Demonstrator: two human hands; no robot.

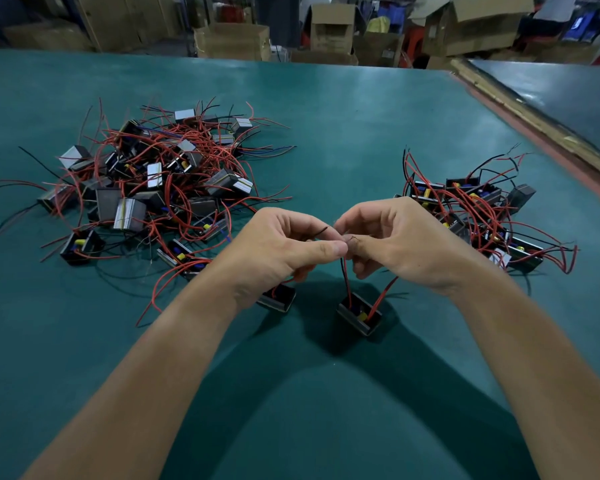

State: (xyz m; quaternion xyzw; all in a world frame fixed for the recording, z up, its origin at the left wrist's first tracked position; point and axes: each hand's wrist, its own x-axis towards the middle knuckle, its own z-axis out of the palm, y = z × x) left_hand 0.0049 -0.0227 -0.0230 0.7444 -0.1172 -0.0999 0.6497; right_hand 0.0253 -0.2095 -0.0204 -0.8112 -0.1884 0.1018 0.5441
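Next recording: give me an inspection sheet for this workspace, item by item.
Surface: green table mat, shadowed under the arms.
Job's things: left module and right module, small black boxes below the hands.
Clutter: large pile of similar modules on the left, smaller pile on the right.
Grippers: left hand and right hand pinch wire ends, fingertips meeting.
Cables: red and black leads rise from the modules to the fingers.
Surroundings: cardboard boxes beyond the table; dark surface far right.
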